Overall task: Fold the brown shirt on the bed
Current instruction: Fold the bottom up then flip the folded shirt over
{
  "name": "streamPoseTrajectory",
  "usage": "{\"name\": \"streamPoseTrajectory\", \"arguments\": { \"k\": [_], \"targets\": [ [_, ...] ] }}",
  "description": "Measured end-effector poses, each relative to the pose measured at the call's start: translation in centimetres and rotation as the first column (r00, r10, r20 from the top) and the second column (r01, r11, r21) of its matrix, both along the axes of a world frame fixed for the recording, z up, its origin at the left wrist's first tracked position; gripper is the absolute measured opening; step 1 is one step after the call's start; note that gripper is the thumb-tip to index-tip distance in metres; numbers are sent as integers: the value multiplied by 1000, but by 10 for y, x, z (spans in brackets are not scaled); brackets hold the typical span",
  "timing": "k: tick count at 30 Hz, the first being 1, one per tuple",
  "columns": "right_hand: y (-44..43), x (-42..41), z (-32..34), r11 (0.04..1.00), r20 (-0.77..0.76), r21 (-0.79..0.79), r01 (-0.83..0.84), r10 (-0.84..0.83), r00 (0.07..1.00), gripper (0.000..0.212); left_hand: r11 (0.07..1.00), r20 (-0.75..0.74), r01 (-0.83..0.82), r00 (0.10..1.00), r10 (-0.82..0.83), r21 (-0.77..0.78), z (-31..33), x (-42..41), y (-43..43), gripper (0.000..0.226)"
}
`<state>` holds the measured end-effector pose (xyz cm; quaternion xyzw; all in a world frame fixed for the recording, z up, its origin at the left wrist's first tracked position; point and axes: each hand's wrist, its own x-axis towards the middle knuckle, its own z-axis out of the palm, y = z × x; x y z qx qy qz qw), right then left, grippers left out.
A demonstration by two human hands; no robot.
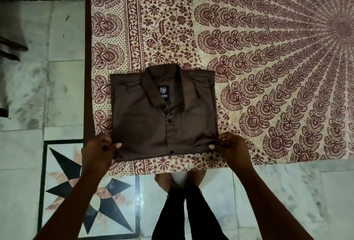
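Fingers (117, 145) pinching brown shirt (153, 121) corners, on bed (268, 67)

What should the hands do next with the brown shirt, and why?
Probably release both near corners: the brown shirt already lies as a neat rectangle, collar up, on the bed, with the left hand and right hand pinching them.

Black narrow trousers (188, 213) reaching the ankles, bare feet (164, 180), bare forearms (76, 197), bare left hand (97, 149) and right hand (230, 148).
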<state>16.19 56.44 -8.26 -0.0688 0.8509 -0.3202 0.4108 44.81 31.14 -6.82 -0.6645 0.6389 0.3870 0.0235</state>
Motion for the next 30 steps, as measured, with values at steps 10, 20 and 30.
{"name": "streamPoseTrajectory", "arguments": {
  "k": [10, 20, 30],
  "targets": [
    [-44, -7, 17, 997, -164, 18, 75, -71, 984, 42, 975, -25, -16, 1000, 10, -222, 12, -28, -12, 35],
    [-152, -63, 1, 998, -328, -60, -21, 1, 945, 31, 942, -163, -29, 986, -27, -333, -6, -81, -81, 27],
    [-141, -53, -11, 994, -494, -101, -47, -9, 869, 31, 906, -115, 85, 983, -145, -415, 2, -86, -62, 34]
  ]
}}
